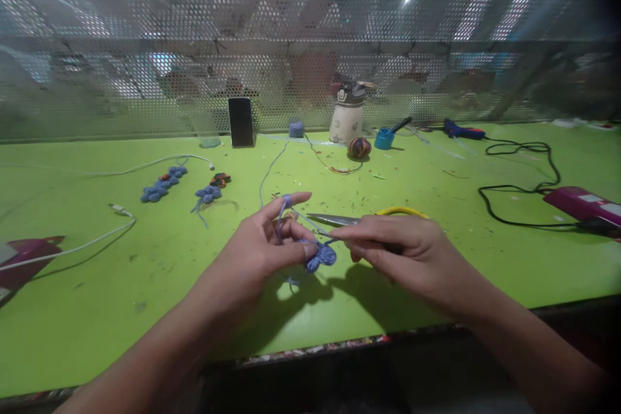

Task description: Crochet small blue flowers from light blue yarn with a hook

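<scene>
Between the thumb and fingers of my left hand (272, 239) is a blue-purple crocheted flower (321, 257). Blue yarn (279, 223) wraps my raised left index finger and runs back to a small blue yarn ball (295, 129). My right hand (402, 246) is closed around a thin crochet hook (326, 234), whose tip reaches the yarn at the flower's top edge; its handle is hidden in my fingers. Just behind that hand, scissors (334, 219) with a yellow handle (402, 211) lie on the table, partly covered by it.
Finished crocheted flowers (163, 184) and a smaller blue-and-dark piece (208, 194) lie left. Behind stand a phone (241, 121), a bottle (347, 115), a multicoloured yarn ball (359, 148) and a blue pot (383, 138). A glue gun (463, 130) and black cord (490, 207) lie right.
</scene>
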Motion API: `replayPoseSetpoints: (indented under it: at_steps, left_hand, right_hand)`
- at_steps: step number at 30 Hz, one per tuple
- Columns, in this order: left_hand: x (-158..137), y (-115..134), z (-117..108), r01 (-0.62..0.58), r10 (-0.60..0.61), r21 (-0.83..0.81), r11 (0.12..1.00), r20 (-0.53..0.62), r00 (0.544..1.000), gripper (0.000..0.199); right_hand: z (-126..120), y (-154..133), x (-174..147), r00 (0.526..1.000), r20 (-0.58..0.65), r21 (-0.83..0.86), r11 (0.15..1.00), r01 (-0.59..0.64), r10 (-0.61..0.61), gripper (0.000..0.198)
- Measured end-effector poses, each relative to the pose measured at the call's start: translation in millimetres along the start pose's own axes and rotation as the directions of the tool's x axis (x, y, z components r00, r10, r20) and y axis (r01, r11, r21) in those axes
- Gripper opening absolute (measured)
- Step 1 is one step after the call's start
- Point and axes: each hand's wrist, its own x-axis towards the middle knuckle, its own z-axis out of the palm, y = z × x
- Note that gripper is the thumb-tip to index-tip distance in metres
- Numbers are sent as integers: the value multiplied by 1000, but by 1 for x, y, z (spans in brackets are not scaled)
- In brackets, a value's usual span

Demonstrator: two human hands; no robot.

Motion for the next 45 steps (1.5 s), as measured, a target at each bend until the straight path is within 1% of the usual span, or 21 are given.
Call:
replayPoseSetpoints:
  at_steps: [2,4,8,11,14,16,17,19,20,21,22,23,25,27,29,30,32,35,40,43,45]
  left_hand:
    - [1,-1,-1,-7,7,9,1000,6,1000,82]
    - [2,-2,-1,-10,10,9,1000,12,1000,82]
    - [2,-1,-2,2,-2,24,1000,23,1000,82]
    - [1,0,0,-37,35,75,997,25,999,87]
    - [-1,-3,3,-119,115,178,977,34,993,92]
    - [-4,-8,6,-220,225,333,917,22,974,85]
    - [-5,-11,7,-284,305,429,858,20,952,78]
    - [-9,-16,9,-391,456,584,712,40,889,62]
    - [-10,-18,10,-424,504,624,656,56,862,56]
    - [-11,-19,11,-443,529,641,627,67,846,52]
    - [-11,-19,12,-445,540,643,623,59,840,49]
    - [-11,-18,12,-434,538,629,645,30,843,48]
    - [-9,-14,11,-382,482,530,757,-58,874,51]
    - [-5,-8,8,-293,350,322,900,-133,927,60]
    - [-1,-3,5,-194,209,116,974,-130,969,64]
    - [0,-2,3,-155,161,50,987,-122,980,64]
    - [1,0,2,-110,108,-11,994,-122,987,60]
    - [0,1,2,-98,91,-41,994,-134,987,56]
    - [-1,2,1,-55,47,-86,995,-82,995,60]
    - [0,2,-1,-24,17,-118,993,-58,998,58]
    - [1,3,-2,-17,10,-118,993,-56,998,53]
  right_hand:
    - [0,0,0,998,-4,48,997,-69,69,23]
    - [2,0,1,986,14,135,976,-169,168,21]
    - [4,3,1,932,87,329,873,-360,351,20]
    - [4,7,1,904,130,379,822,-425,407,21]
    - [4,10,2,899,145,366,821,-438,414,22]
    - [5,11,3,900,122,344,832,-434,419,20]
    - [7,11,4,897,96,339,833,-437,431,19]
    - [14,10,6,882,44,375,810,-450,470,16]
    - [19,10,6,871,26,428,782,-453,490,16]
    - [25,10,6,861,25,502,739,-450,507,17]
    - [31,10,6,860,32,593,683,-426,509,19]
    - [36,10,5,859,25,684,618,-387,511,22]
    - [45,10,3,845,0,785,523,-331,535,26]
    - [50,8,0,839,-37,820,496,-285,543,26]
    - [51,7,-1,846,-56,820,508,-263,530,24]
    - [51,6,-2,853,-56,815,517,-261,519,23]
    - [49,5,-3,862,-49,803,533,-266,504,22]
    - [46,6,-4,869,-33,791,544,-279,493,22]
    - [43,8,-5,878,-23,778,560,-285,478,22]
    - [40,7,-6,886,-37,745,604,-284,462,20]
    - [36,7,-7,896,-39,699,653,-291,442,21]
